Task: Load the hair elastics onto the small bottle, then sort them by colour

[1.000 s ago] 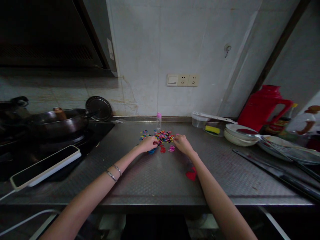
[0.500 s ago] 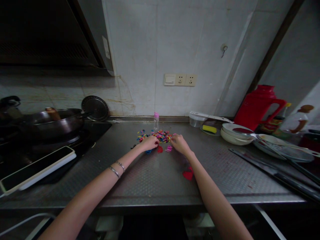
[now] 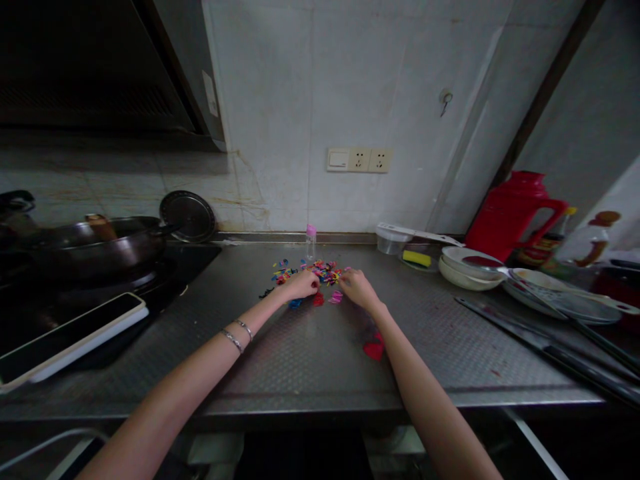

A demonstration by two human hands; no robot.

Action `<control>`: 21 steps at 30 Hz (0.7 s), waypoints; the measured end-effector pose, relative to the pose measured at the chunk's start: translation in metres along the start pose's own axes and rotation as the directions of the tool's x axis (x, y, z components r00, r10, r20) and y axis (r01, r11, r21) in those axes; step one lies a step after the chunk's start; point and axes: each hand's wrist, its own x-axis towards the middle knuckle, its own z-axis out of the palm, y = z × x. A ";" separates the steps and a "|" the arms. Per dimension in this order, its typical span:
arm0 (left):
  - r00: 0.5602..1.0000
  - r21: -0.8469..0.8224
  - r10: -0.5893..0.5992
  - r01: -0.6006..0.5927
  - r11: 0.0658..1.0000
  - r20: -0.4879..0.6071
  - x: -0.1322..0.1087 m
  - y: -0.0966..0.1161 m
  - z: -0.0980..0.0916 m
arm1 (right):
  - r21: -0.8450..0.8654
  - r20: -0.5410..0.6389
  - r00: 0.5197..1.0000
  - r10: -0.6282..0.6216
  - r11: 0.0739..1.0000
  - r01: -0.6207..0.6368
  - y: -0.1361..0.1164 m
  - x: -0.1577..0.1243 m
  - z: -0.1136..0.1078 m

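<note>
A loose pile of small, brightly coloured pieces lies on the steel counter; they are too small to name surely. At its near left edge my left hand has its fingers curled together, and what they hold, if anything, is hidden. My right hand is at the pile's right side, fingertips bent inward and pressed together over something I cannot make out. Between the hands lie a red cluster and a pink cluster. A blue cluster sits below my left wrist. Behind the pile stands a small clear bottle with a pink top.
A red item lies beside my right forearm. To the right are a yellow sponge, stacked bowls, long dark utensils and a red thermos jug. On the left, a pan sits on the hob near a phone-like slab.
The whole view has shifted slightly. My left hand has moved a little to the right relative to the clusters; my right hand stays almost in place at the pile.
</note>
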 end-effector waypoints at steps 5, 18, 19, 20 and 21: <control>0.999 -0.063 0.038 -0.038 0.997 -0.006 0.000 0.000 0.001 | 0.031 -0.026 1.000 -0.005 1.000 0.005 0.001 -0.001 -0.002; 0.912 -0.428 -0.338 0.217 0.878 -0.232 -0.049 -0.060 -0.035 | 0.169 0.075 0.997 0.034 0.985 -0.047 0.005 0.001 0.000; 0.894 -0.442 -0.366 0.228 0.868 -0.259 -0.053 -0.064 -0.037 | 0.181 0.085 0.995 0.044 0.982 -0.059 0.005 0.002 0.001; 0.874 -0.455 -0.396 0.242 0.857 -0.282 -0.058 -0.068 -0.040 | 0.199 0.094 0.994 0.054 0.977 -0.072 0.005 0.002 0.001; 0.852 -0.470 -0.430 0.260 0.843 -0.298 -0.061 -0.070 -0.042 | 0.221 0.104 0.992 0.069 0.971 -0.091 0.005 0.002 0.002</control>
